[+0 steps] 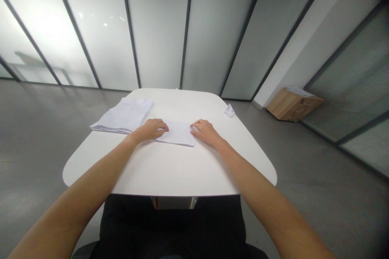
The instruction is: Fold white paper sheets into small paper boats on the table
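Working from the head camera, I saw a stack of white paper (121,115) lying squared toward the left of the white table (179,174), set aside from the working spot. My left hand (149,130) lay palm down, its fingers together and curled slightly over the left edge of a sheet of white paper (179,133), which sat in the table's middle. My right hand (205,132) mirrored it at the sheet's right edge, narrow and not visibly pinching, apparently so that both sides stayed pinned against sliding. Farther right, a scrap of folded paper (229,110) sat near the table's edge (too small to read its shape properly). Beyond, on the floor, stood a wooden drawer unit (293,105), with papers (299,91) on top.
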